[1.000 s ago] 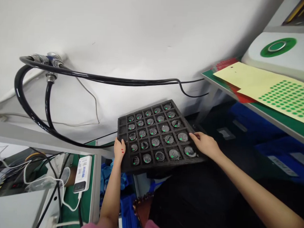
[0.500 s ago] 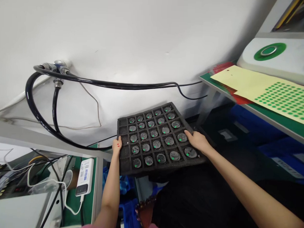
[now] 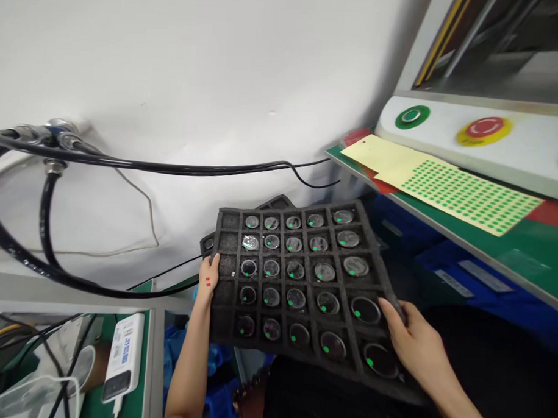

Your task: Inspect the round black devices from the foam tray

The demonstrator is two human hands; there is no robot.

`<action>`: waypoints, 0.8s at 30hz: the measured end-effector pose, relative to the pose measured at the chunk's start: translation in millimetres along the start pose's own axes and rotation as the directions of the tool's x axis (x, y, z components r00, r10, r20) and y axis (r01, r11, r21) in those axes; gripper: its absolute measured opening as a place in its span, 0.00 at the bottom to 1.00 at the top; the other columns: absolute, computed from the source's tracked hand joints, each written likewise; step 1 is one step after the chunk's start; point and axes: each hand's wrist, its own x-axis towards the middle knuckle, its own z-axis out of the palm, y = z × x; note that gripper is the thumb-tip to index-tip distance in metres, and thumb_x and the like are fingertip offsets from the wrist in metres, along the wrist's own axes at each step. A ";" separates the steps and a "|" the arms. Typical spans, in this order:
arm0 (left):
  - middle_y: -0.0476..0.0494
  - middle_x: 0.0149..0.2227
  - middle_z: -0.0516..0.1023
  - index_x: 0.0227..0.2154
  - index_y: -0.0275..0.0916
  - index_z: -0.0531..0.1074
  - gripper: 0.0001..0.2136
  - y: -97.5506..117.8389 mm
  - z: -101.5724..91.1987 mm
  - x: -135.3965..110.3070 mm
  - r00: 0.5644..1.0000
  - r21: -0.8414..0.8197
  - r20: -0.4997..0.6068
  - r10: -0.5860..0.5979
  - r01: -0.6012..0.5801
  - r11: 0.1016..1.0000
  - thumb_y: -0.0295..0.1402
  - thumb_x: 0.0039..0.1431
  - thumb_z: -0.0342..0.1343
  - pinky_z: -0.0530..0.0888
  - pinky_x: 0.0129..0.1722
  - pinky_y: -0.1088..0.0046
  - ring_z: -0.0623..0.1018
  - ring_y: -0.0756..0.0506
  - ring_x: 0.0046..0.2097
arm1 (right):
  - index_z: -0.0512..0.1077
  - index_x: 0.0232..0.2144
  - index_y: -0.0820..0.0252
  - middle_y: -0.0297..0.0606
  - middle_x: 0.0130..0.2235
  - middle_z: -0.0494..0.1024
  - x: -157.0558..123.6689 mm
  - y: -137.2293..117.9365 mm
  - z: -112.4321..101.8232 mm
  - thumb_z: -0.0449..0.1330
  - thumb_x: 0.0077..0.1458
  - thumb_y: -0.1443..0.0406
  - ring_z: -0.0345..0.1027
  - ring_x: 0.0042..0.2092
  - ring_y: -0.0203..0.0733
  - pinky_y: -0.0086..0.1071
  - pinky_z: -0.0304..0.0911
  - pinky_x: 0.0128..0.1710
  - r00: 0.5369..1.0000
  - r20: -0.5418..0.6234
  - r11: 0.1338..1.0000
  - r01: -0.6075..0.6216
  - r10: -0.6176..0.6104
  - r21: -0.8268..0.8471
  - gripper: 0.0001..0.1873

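A black foam tray with a grid of pockets is held in the air in front of me, tilted toward me. Most pockets hold round glass-faced parts marked with green dots. My left hand grips the tray's left edge, thumb on top. My right hand holds its near right corner, fingers curled over the rim. A second black tray peeks out behind the top edge of the first.
Black hoses loop along the white wall at left. A green shelf at right carries a yellow sheet of green dot stickers and a white panel with green and red buttons. A white power bank lies at lower left. Blue bins sit under the shelf.
The tray has come closer to me and lifted off a second tray beneath it. My right hand slid from its far right edge to the near right corner. The view swung right.
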 end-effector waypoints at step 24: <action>0.40 0.34 0.77 0.28 0.40 0.70 0.23 123.5 39.3 7.6 0.818 -0.090 0.408 0.405 -0.405 0.910 0.57 0.43 0.53 0.69 0.44 0.61 0.75 0.37 0.40 | 0.67 0.33 0.54 0.43 0.28 0.79 -110.1 9.9 -6.6 0.50 0.44 0.40 0.74 0.30 0.53 0.38 0.67 0.28 0.885 -0.286 0.892 -0.247 0.367 0.378 0.27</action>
